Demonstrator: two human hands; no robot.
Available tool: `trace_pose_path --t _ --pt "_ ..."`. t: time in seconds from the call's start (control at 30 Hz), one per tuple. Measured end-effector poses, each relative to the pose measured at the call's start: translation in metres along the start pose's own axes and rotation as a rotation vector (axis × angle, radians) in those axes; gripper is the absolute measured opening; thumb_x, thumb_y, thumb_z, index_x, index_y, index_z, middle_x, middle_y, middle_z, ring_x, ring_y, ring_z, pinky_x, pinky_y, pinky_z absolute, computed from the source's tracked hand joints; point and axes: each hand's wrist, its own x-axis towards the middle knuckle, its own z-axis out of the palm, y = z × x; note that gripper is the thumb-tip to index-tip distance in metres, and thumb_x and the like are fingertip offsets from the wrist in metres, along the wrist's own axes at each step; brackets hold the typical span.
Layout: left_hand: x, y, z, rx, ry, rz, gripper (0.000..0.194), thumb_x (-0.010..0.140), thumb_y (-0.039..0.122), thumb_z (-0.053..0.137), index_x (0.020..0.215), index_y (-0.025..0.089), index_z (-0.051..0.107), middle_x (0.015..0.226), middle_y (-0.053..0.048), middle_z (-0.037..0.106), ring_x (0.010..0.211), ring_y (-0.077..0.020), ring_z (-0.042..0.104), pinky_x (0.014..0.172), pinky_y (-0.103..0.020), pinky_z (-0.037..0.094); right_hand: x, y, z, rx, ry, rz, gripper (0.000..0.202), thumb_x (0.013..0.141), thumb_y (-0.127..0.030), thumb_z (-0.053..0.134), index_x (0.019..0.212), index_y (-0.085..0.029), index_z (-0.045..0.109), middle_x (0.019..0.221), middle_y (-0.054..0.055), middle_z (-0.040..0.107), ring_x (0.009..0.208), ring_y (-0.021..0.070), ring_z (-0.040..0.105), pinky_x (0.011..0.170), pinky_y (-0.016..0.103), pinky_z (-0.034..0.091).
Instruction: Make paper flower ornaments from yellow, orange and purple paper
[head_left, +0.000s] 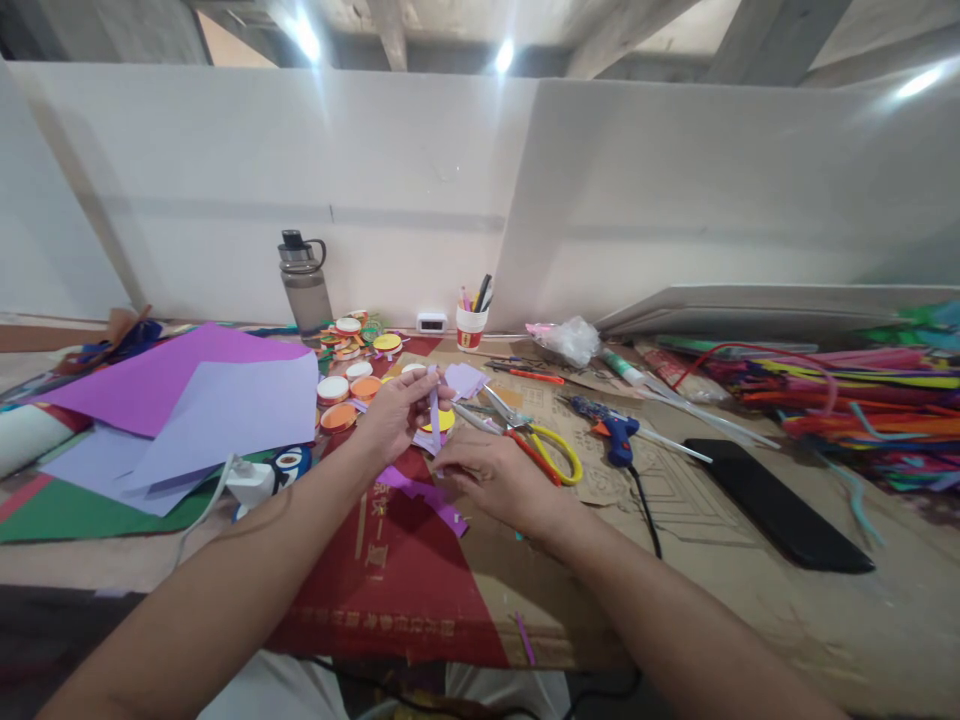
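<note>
My left hand (405, 405) pinches a narrow light purple paper strip (435, 412) that hangs down from its fingertips, over the middle of the table. Just right of and below it, my right hand (491, 475) is closed near the strip's lower end; what its fingertips hold, if anything, is too small to tell. A yellow round piece (442, 422) lies behind the strip. Magenta paper scraps (427, 497) are under and left of my right hand. Scissors with yellow handles (562, 455) lie beyond my right hand, beside orange-handled pliers (529, 455).
Purple sheets (240, 415) cover the left side, with a white plug (251, 482) near them. A bottle (304, 285) and pen cup (472, 325) stand at the back. Rightward lie a blue glue gun (619, 435), a black case (776, 505) and colourful pipe cleaners (885, 400).
</note>
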Motion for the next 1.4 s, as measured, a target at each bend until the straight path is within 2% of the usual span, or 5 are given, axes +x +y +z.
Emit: trace_pose_path --t 0.27,0.57,0.7,1.07,1.4 --pt "0.007 0.003 -0.004 -0.061 0.059 -0.034 0.015 0.076 0.022 0.071 0.083 0.012 0.061 0.072 -0.007 0.069 0.059 -0.0093 0.064 0.035 -0.011 0.027 -0.002 -0.011 -0.003 -0.021 -0.226 -0.135 0.019 0.089 -0.012 0.053 0.092 -0.021 0.07 0.088 0.004 0.069 0.083 0.0144 0.061 0.077 0.027 0.048" --pt "-0.004 -0.016 0.004 0.248 -0.053 0.039 0.033 0.066 0.038 0.079 0.081 0.013 0.063 0.06 0.002 0.062 0.036 -0.0026 0.041 0.033 -0.015 0.028 0.003 -0.005 -0.009 0.175 0.384 0.198 0.005 0.081 -0.028 0.071 0.082 -0.023 0.072 0.092 0.004 0.06 0.087 0.0159 0.059 0.076 0.03 0.048" --pt "-0.006 -0.025 0.004 0.417 -0.055 0.037 0.033 0.072 0.044 0.073 0.082 0.014 0.064 0.061 0.0 0.062 0.043 -0.0065 0.05 0.036 -0.015 0.031 0.003 -0.002 -0.021 0.199 0.605 0.247 0.004 0.08 -0.028 0.071 0.079 -0.024 0.07 0.097 0.005 0.061 0.093 0.0182 0.059 0.077 0.031 0.048" --pt "-0.003 -0.028 0.0 0.398 -0.036 0.073 0.031 0.074 0.044 0.071 0.078 0.015 0.06 0.056 0.005 0.055 0.036 -0.004 0.04 0.035 -0.018 0.028 0.002 -0.014 -0.013 0.679 0.441 0.369 0.012 0.075 -0.032 0.074 0.076 -0.022 0.069 0.072 0.0 0.07 0.066 0.0145 0.063 0.066 0.029 0.05" --pt "-0.021 -0.031 0.019 0.54 -0.17 -0.018 0.037 0.072 0.047 0.071 0.09 0.015 0.064 0.063 -0.001 0.067 0.043 -0.0102 0.053 0.038 -0.02 0.038 0.006 0.013 -0.015 0.543 0.718 0.505 0.015 0.071 -0.033 0.075 0.071 -0.021 0.067 0.093 0.003 0.068 0.089 0.0175 0.062 0.08 0.031 0.048"
